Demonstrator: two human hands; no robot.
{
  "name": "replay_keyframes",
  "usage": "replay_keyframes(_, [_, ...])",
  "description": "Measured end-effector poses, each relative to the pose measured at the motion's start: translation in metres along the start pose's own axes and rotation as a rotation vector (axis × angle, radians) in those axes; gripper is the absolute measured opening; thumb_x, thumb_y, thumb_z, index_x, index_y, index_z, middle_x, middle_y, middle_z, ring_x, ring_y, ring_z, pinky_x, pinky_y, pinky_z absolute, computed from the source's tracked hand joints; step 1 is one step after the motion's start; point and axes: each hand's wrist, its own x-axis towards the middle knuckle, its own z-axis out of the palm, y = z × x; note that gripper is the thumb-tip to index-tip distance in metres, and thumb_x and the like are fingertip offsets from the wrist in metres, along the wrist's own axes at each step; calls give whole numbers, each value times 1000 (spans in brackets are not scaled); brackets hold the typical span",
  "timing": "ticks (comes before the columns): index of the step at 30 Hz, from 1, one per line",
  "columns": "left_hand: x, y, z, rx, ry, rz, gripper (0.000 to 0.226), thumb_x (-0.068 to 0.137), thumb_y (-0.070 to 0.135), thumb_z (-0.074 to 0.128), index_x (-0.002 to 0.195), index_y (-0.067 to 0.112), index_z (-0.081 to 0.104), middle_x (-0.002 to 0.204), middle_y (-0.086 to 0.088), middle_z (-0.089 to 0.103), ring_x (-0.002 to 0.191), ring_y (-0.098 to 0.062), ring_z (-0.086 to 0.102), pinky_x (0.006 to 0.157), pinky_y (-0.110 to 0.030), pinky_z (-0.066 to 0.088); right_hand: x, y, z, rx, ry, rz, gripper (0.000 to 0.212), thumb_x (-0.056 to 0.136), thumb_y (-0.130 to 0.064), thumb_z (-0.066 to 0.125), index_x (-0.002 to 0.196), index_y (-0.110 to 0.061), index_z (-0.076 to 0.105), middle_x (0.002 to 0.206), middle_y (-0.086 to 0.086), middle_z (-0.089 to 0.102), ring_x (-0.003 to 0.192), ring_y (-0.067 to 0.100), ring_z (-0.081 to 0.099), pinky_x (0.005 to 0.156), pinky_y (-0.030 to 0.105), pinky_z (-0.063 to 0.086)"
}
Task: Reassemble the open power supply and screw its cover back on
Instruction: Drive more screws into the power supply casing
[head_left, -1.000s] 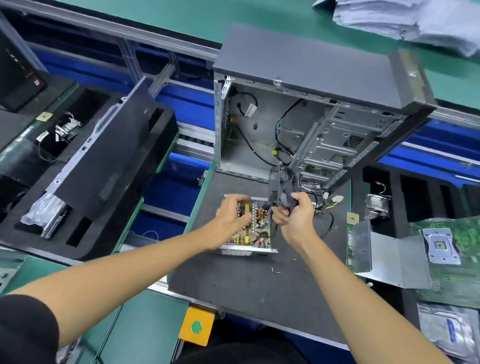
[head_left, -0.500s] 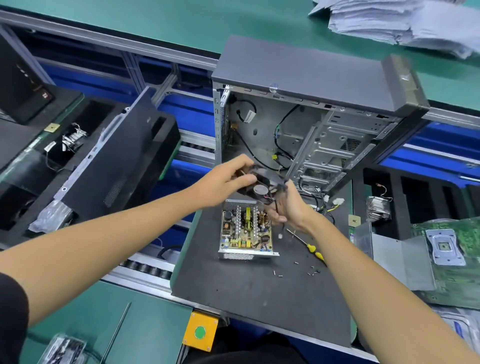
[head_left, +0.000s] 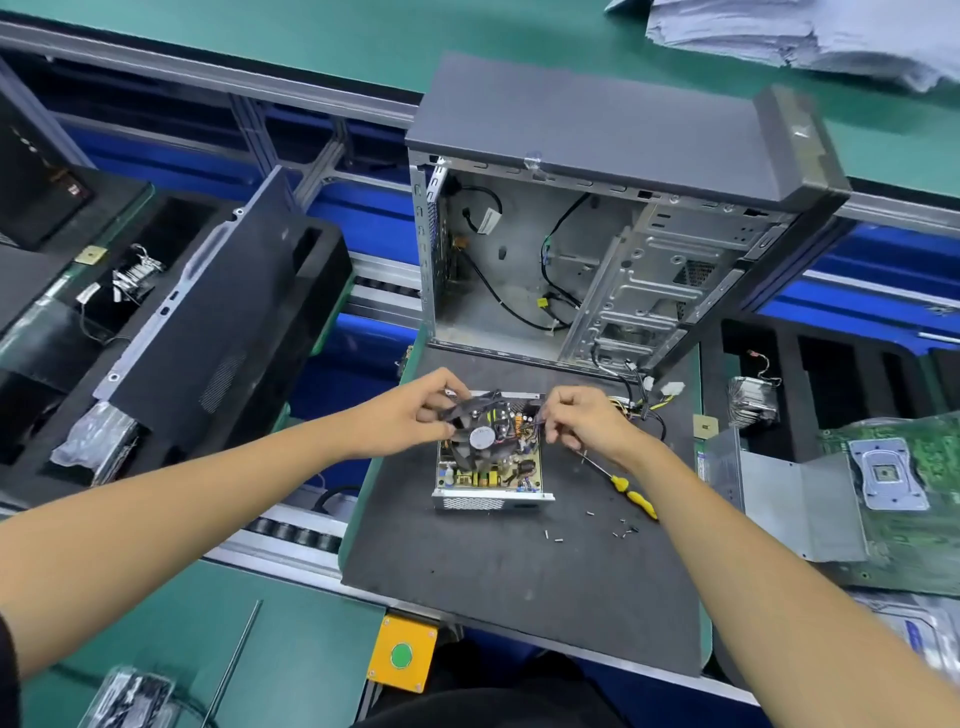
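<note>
Power supply (head_left: 491, 470) lies open on the tabletop (head_left: 519, 582) just below my hands, my left hand (head_left: 415, 410) pinching the fan (head_left: 475, 431) tilted above its board, my right hand (head_left: 582, 421) pinching the fan's wires beside it.

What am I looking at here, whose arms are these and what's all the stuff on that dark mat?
This is one picture from a camera worn on a person's head, looking down at their own bare hands; there is no robot. On the dark mat lies an open power supply, a metal box with its circuit board showing. The left hand holds a black fan over the board. The right hand has its fingers curled at the box's far right corner; what its grip holds is unclear, perhaps the fan's wires. Beside it lie a yellow-handled screwdriver and loose screws. Behind stands an emptied computer case.
</note>
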Motion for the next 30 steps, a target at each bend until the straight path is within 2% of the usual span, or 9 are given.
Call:
replay_keyframes(3, [-3,-2,5,69,-84,-52,52,92,21,71,129,51,50,130,9,62,119,-6,64,103,-38,53,2,8,-1,21,-50,20,42,91,8,46,59,-16,59,66,19,63,36,13,39,36,18,28])
replay_keyframes(5, [-2,-3,8,134,-98,-34,54,90,17,73,126,51,52,127,14,61,121,2,60,104,-36,53,2,12,0,5,-95,72,34,88,8,43,66,-11,60,62,17,62,35,13,39,37,16,25])
replay_keyframes(12, [0,2,7,332,-205,50,48,89,26,74,125,51,55,117,9,63,109,-8,62,95,-25,54,-1,21,3,-77,-250,180,20,78,6,41,70,-4,56,55,15,58,35,12,38,35,18,27])
replay_keyframes(16, [2,0,17,471,-280,33,36,96,36,70,129,37,56,113,17,63,102,-3,60,91,-23,51,2,26,6,-168,-285,186,24,84,7,47,68,-10,52,62,17,63,38,16,42,39,23,29])
replay_keyframes(19, [7,-3,25,559,-259,44,24,101,31,64,125,27,60,110,15,66,98,-8,60,87,-29,47,2,29,8,-249,-310,198,22,86,3,50,72,-15,50,67,16,67,42,17,46,44,25,27])
replay_keyframes(22, [11,-5,30,650,-210,-8,24,101,36,62,126,35,61,110,14,70,100,-12,62,87,-32,49,1,28,10,-285,-313,203,20,87,2,51,75,-14,49,66,15,67,43,18,48,42,24,28])
replay_keyframes(26, [17,-4,33,725,-165,-67,22,100,38,62,121,44,62,109,18,70,102,-3,52,82,-32,45,-3,22,7,-344,-248,160,22,89,9,44,80,-11,44,71,13,52,56,17,60,40,24,36])
replay_keyframes(28, [19,-3,37,795,-137,-54,22,99,39,62,120,46,62,104,18,70,100,-7,57,82,-32,48,-4,18,5,-408,-226,127,23,88,11,44,80,-10,44,73,16,50,57,18,61,41,25,38])
replay_keyframes(30, [19,-3,42,846,-103,-23,21,99,38,62,119,46,63,96,19,70,97,-11,64,75,-30,45,-5,16,6,-412,-238,113,24,89,13,47,79,-9,45,66,13,51,57,20,62,43,25,42])
